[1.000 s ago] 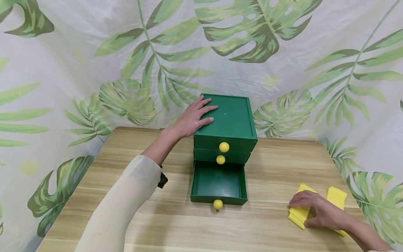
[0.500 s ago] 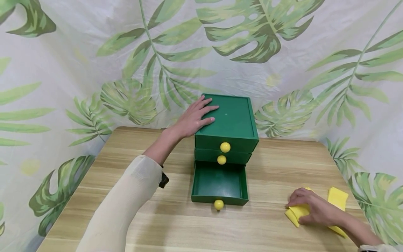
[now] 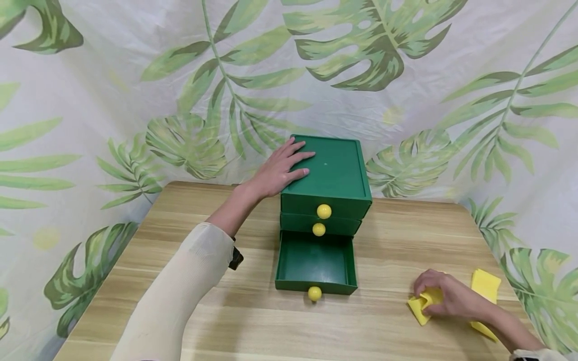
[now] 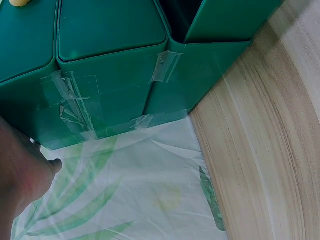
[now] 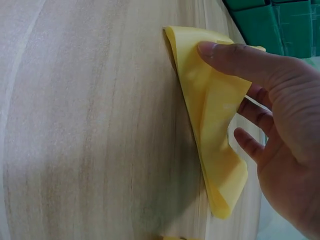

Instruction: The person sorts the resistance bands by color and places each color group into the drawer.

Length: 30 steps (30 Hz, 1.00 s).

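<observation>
A green three-drawer cabinet (image 3: 331,168) with round yellow knobs stands on the table, its bottom drawer (image 3: 316,260) pulled out with nothing inside. My left hand (image 3: 280,170) rests on the left of the cabinet's top with fingers spread; part of it shows in the left wrist view beside the cabinet's taped side. At the right, my right hand (image 3: 447,296) pinches a folded yellow cloth (image 5: 215,105) between thumb and fingers. The cloth buckles in the grip, with its lower part close to the table.
Another folded yellow cloth (image 3: 486,286) lies just right of my right hand, partly hidden by the forearm. The wooden table (image 3: 384,326) ends at a leaf-print fabric backdrop (image 3: 253,100) behind the cabinet.
My right hand has closed its fingers on the cloth, which has bunched up and shifted slightly left. My left hand stays on the cabinet's top.
</observation>
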Available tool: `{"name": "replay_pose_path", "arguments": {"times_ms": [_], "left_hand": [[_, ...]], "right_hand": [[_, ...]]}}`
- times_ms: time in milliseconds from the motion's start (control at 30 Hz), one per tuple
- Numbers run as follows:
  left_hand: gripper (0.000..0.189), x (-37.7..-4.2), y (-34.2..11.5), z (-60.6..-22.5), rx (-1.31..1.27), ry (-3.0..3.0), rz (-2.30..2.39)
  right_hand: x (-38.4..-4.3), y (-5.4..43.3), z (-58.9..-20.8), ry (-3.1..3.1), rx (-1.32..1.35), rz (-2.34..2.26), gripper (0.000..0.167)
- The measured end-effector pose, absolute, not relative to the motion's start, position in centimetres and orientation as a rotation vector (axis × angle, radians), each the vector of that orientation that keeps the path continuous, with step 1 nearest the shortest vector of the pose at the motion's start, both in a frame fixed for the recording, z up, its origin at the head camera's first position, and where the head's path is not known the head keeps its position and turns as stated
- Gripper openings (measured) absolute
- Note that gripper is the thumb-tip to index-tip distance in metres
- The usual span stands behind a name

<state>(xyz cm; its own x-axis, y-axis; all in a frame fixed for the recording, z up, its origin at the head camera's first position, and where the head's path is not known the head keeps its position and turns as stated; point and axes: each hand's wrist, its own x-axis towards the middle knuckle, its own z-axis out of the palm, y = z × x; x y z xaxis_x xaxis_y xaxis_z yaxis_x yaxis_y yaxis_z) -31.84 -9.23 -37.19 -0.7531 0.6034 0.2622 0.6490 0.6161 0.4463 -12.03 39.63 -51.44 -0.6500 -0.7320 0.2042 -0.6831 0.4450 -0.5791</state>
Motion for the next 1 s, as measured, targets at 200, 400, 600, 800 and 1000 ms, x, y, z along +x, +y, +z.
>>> {"name": "replay_pose_path", "arguments": {"times_ms": [200, 400, 600, 800, 1000], "left_hand": [[0.057, -31.9, -9.3, -37.2, -1.069, -2.746, -0.808], [0.057, -31.8, -9.2, -37.2, -1.069, -2.751, -0.805], [0.056, -31.9, -9.2, -37.3, -1.068, -2.739, -0.809], [0.056, -31.8, -9.1, -37.2, -1.069, -2.738, -0.817], [0.057, -31.8, -9.2, -37.2, -1.064, -2.742, -0.828]], "right_hand": [[-12.1, 39.3, -51.1, 2.623, -1.238, -0.971, 0.043], [-12.2, 39.0, -50.7, 2.636, -1.133, -0.984, 0.038], [-12.5, 38.4, -50.5, 2.642, -1.061, -1.038, 0.039], [-13.0, 37.6, -50.3, 2.646, -1.058, -1.126, 0.040], [-13.2, 37.0, -49.7, 2.654, -0.958, -1.157, 0.037]]}}
